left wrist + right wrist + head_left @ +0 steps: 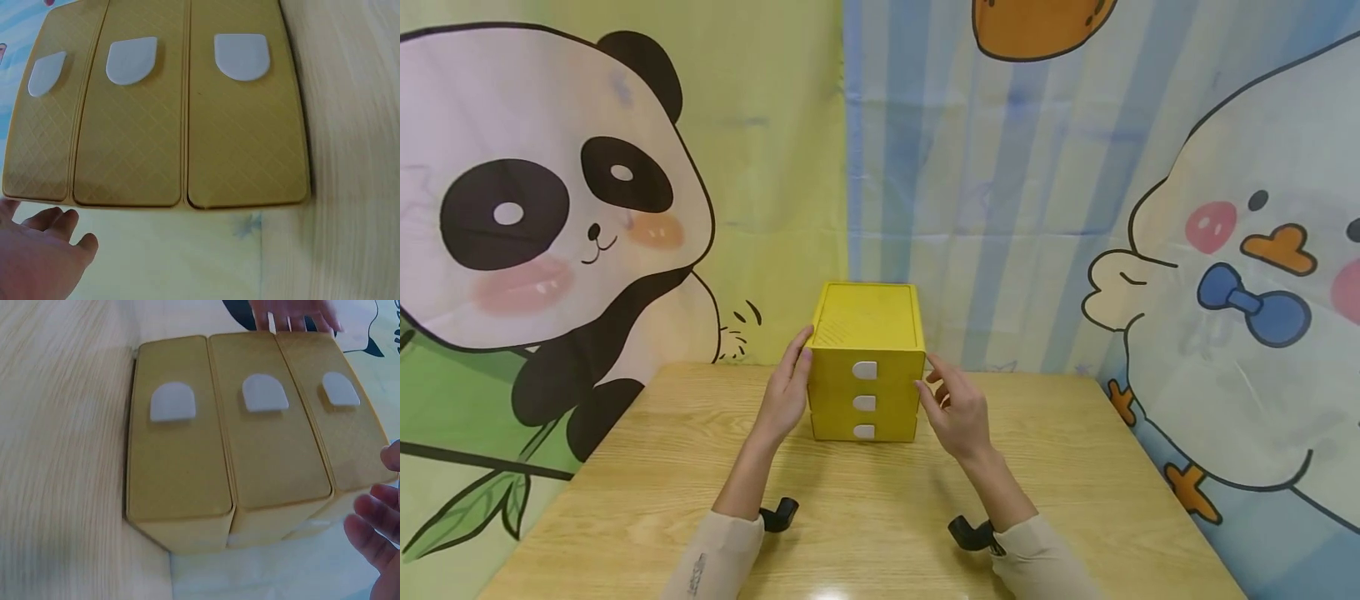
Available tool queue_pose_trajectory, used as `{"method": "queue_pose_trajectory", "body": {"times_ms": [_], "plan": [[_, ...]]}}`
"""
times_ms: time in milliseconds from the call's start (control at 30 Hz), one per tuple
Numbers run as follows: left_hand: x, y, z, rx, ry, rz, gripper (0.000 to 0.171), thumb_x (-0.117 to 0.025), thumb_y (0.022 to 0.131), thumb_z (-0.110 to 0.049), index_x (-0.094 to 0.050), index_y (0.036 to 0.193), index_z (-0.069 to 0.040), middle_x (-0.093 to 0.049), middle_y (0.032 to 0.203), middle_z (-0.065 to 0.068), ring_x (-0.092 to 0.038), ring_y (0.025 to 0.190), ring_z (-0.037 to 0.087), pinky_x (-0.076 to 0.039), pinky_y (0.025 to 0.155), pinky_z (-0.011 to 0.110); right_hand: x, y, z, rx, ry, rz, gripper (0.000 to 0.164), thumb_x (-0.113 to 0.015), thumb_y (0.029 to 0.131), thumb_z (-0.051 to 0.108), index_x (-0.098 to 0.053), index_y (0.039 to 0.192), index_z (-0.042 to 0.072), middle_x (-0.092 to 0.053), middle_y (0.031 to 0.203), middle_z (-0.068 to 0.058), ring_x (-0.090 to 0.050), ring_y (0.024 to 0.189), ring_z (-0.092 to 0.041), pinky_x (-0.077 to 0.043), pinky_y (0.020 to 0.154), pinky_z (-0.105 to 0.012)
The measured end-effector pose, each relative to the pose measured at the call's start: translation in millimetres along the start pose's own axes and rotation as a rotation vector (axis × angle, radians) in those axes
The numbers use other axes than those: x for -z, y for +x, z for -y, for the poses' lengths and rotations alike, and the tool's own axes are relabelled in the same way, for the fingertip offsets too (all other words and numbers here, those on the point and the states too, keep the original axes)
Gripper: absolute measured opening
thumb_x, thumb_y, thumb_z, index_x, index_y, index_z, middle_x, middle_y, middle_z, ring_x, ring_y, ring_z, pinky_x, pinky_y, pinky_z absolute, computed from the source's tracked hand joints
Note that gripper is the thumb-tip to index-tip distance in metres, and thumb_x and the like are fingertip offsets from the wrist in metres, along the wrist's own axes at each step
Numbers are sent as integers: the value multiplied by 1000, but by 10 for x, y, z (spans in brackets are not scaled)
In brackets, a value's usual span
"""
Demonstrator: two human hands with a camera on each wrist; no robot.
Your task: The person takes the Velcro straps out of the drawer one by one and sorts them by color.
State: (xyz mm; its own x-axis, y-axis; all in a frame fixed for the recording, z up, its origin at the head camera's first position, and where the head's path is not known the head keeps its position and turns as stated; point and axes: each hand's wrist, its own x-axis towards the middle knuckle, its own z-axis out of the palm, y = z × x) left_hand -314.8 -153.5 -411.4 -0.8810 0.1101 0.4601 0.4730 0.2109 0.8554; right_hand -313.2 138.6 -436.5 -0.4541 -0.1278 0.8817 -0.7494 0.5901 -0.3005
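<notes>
A yellow three-drawer storage box [867, 392] stands upright on the table, its drawers closed, each with a white rounded pull tab [242, 57]. My left hand [786, 396] lies along the left side of the box, fingers extended toward its upper edge. On the other side my right hand [958, 412] is at the upper right edge, thumb by the front corner and fingers slightly bent. The right wrist view shows the right fingers [373, 540] beside the box's side, and I cannot tell whether they touch it. Neither hand grips anything.
The box stands near the back of the wooden table [865, 517], close to a hanging cloth [1000, 208] printed with a panda and a white bird. Black camera mounts [972, 533] stick out from both wrists above the tabletop.
</notes>
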Motion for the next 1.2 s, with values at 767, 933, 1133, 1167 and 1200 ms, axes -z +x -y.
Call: {"method": "queue_pose_trajectory", "body": {"times_ms": [767, 933, 1133, 1167, 1200], "plan": [[33, 124, 189, 38, -202, 39, 55, -30, 112, -54, -37, 161, -31, -15, 175, -2, -11, 162, 19, -15, 130, 54, -358, 364, 264, 67, 212, 71, 23, -79, 92, 3, -77, 114, 2, -78, 81, -7, -71, 58, -13, -57, 56, -19], [43, 111, 194, 53, -230, 47, 55, -30, 112, -53, -35, 162, -30, -12, 175, -4, -9, 162, 19, -14, 129, 55, -416, 367, 275, 36, 242, 114, 21, -79, 92, 4, -78, 113, 2, -78, 80, -7, -73, 61, -13, -57, 59, -17], [34, 123, 196, 42, -245, 52, 56, -31, 112, -52, -34, 162, -28, -14, 175, 1, -10, 162, 21, -14, 129, 56, -428, 392, 296, 23, 243, 111, 18, -80, 91, 4, -79, 108, 1, -79, 83, -8, -73, 63, -13, -58, 60, -18], [31, 127, 195, 43, -247, 50, 56, -31, 112, -52, -35, 162, -28, -14, 175, 1, -10, 162, 20, -14, 129, 56, -429, 399, 296, 23, 241, 112, 17, -80, 91, 5, -79, 107, 1, -79, 83, -8, -73, 63, -13, -58, 60, -18], [29, 132, 194, 39, -249, 49, 56, -31, 112, -52, -34, 162, -28, -14, 175, 3, -10, 162, 21, -14, 129, 56, -429, 406, 296, 24, 239, 113, 15, -80, 92, 5, -79, 106, 2, -79, 83, -7, -73, 63, -13, -57, 60, -18]]}}
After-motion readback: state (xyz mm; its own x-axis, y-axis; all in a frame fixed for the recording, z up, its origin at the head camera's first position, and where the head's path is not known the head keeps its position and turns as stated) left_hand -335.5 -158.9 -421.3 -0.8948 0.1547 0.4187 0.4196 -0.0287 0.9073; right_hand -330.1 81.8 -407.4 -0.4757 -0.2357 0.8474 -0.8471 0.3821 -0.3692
